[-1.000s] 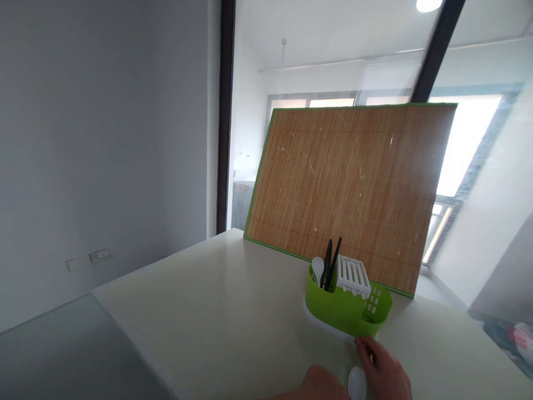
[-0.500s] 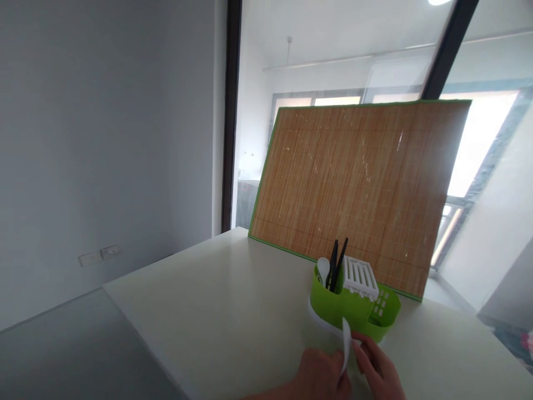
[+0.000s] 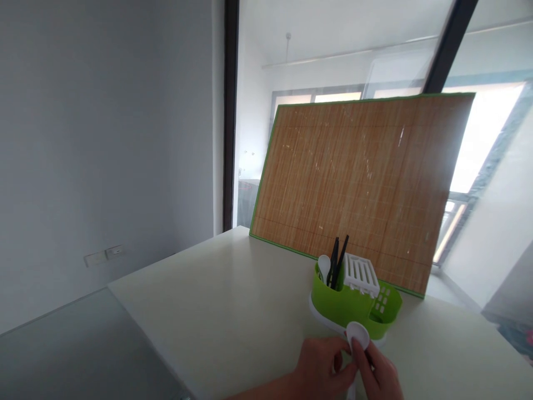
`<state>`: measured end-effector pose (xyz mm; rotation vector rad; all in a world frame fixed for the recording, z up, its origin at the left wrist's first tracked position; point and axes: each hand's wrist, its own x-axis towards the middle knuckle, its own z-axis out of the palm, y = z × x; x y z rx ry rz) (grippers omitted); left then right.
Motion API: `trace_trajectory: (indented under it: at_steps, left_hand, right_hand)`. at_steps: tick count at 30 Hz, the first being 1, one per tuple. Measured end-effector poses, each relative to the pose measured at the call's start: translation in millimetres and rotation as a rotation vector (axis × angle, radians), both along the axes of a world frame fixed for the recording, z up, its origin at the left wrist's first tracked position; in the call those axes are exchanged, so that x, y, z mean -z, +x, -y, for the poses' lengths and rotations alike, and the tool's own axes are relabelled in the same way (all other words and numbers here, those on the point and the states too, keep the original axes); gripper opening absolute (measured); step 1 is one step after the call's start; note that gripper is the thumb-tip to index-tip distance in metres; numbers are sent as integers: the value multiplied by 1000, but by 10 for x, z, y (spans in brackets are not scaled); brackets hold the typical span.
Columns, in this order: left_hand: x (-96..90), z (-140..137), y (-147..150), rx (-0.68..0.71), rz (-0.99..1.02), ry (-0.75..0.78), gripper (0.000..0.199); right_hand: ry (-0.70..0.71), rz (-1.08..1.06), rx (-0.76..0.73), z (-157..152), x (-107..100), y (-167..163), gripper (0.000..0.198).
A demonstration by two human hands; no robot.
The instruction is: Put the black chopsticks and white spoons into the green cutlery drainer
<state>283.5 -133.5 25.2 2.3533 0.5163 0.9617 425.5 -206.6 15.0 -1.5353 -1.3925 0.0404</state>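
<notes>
Between my two hands is a white spoon (image 3: 358, 332), its bowl upward and its broad side turned toward me. My left hand (image 3: 318, 364) pinches the handle just below the bowl. Against the bowl's lower edge rest the thumb and fingers of my right hand (image 3: 378, 375), closed on the spoon from the other side. Right behind the hands stands a green utensil holder (image 3: 341, 306) on a white base. Another white spoon (image 3: 323, 265) and black chopsticks (image 3: 340, 261) stick up from its left compartment. A white slotted rack (image 3: 361, 274) sits over its middle.
The white table (image 3: 233, 305) extends left and right of my hands. A bamboo mat (image 3: 353, 183) with green edging leans upright behind the holder, in front of a glass partition with dark frames (image 3: 231, 111). The grey wall (image 3: 104, 139) is on the left.
The spoon has turned from edge-on to showing the broad side of its bowl. My left fingers have shifted up around the handle, and my right fingers now lie against the bowl.
</notes>
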Motion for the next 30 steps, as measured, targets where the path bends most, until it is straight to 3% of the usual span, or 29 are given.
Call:
trace_trajectory:
  at_steps: [5,12,16,20,23,26,30]
  left_hand:
    - [-191,-64,-94,-48,216,22,37]
    - [-448,-121,-137,2,248,291,10]
    - [-821,-295,-196,-73,371,441,9]
    - [-1299,-626,-181,-276,528,443,13]
    - [-1501,-875,-92,-369,564,435,18]
    - [-1491,-1064,42,-420,499,437,23]
    - [-1290,-1221,206,-423,295,416,26]
  right_hand:
    - [62,101,-5,17,-24,-34,34]
    - [151,230,-84,34,2,-83,21]
    - [84,208,-52,55,-37,-89,22]
    - [54,199,-9,50,-67,-81,22]
    - [66,215,-24,38,-54,-79,20]
    - [72,234,-58,24,-21,-74,20]
    - [56,265,-72,6,24,-49,20]
